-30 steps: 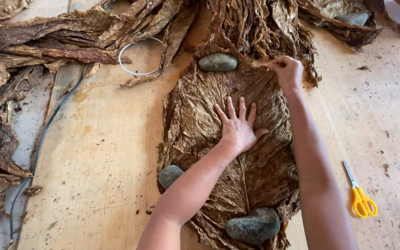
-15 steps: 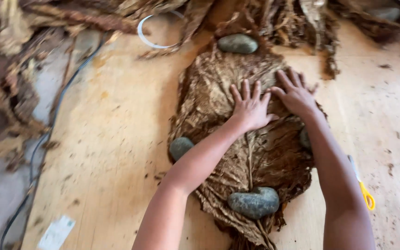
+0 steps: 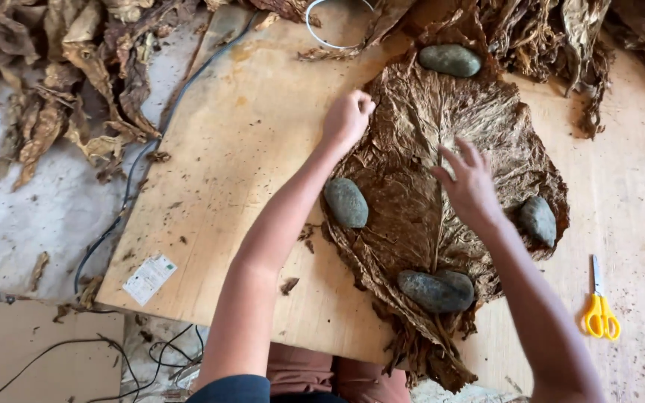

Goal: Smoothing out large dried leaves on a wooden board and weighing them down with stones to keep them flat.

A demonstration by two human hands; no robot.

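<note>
Pale plywood board (image 3: 263, 172) across the middle of the frame, heaped around with dried brown leaves (image 3: 76, 82) at upper left and along the top. Right of centre, spread flat: a large dried leaf (image 3: 412, 216), crinkled and dark, pinned by four smooth grey stones — top stone (image 3: 450, 60), left stone (image 3: 346, 202), bottom stone (image 3: 437, 290), right stone (image 3: 537, 221). Left hand (image 3: 347, 119) clenched on the leaf's upper left edge, apparently pinching it. Right hand (image 3: 469, 183) released, fingers spread, just over the midrib, grasping nothing. Yellow scissors (image 3: 600, 310) at lower right, well apart; white wire loop (image 3: 330, 26) at top centre. Likely very light, papery and brittle, quick to tear or crumble along the veins; best taken near the edge or the stiffer midrib, pressed flat with open palms rather than tugged.
</note>
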